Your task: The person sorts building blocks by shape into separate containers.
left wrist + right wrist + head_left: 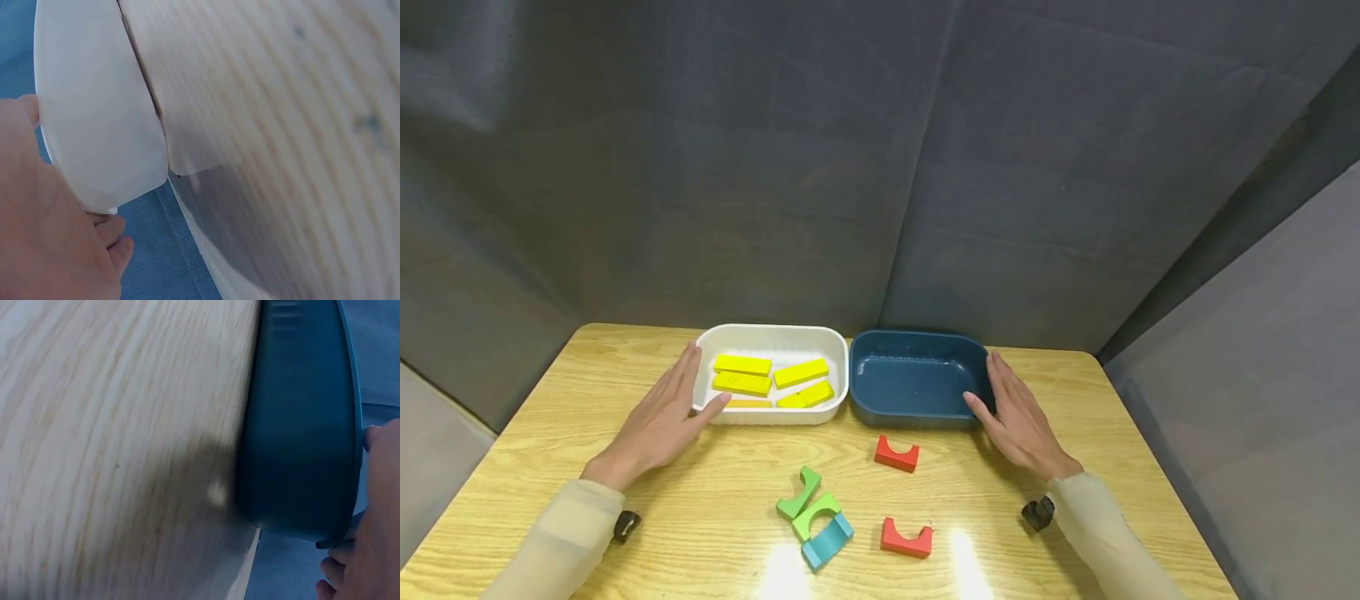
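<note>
Against the left end of a white tray [790, 418] lies my left hand [658, 423], fingers extended along its outer side and thumb over the front rim. Several yellow blocks [741, 382] and an orange one [748, 404] lie in that tray. My right hand [1021, 423] rests at the right end of a dark blue tray [917, 392], its fingers straight and the thumb at the front corner. In the wrist views, the white tray [103, 106] and the blue tray [300, 425] show their outer walls, with fingertips at their rims.
In front of the trays lie two red arch blocks [906, 539], two green arch blocks [816, 514] and a blue arch block [827, 541]. The trays stand side by side near the wooden table's [715, 533] back edge. Behind them hangs a dark grey curtain [775, 167].
</note>
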### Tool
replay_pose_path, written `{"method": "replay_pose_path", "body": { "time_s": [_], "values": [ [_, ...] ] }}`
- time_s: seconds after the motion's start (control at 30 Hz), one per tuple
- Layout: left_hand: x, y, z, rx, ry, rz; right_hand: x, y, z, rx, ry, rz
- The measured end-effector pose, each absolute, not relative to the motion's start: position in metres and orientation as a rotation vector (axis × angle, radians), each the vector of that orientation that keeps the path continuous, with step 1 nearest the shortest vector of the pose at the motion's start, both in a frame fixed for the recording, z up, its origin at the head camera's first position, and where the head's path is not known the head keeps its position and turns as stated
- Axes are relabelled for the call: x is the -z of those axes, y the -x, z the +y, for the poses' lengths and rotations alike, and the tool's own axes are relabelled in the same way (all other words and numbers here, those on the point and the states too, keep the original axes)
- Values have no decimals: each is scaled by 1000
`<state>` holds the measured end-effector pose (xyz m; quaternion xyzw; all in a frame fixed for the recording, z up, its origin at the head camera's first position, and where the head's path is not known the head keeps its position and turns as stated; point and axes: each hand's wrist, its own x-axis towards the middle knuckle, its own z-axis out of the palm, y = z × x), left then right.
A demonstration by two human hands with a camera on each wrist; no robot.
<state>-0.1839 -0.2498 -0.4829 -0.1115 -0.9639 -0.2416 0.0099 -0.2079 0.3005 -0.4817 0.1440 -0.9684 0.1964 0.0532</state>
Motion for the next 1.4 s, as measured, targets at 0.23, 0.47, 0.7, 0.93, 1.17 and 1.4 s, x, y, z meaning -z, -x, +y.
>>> {"method": "replay_pose_path", "body": {
  "time_s": [0.23, 0.47, 0.7, 0.93, 1.17, 1.4],
  "values": [
    [484, 185, -249, 761, 344, -3010, 484, 207, 301, -605, -420, -2984],
    [481, 184, -249, 762, 342, -3014, 483, 207, 301, -596, -425, -2992],
    [481, 183, -250, 768, 349, -3012, 487, 209, 301, -572, -432, -2991],
    [481, 184, -250, 759, 356, -2999, 487, 208, 302, -582, -434, -2988],
    [478, 181, -249, 761, 370, -2936, 487, 207, 302, -582, -438, -2974],
    [470, 175, -244, 750, 434, -2781, 487, 207, 302, -574, -434, -2971]
  ]
}}
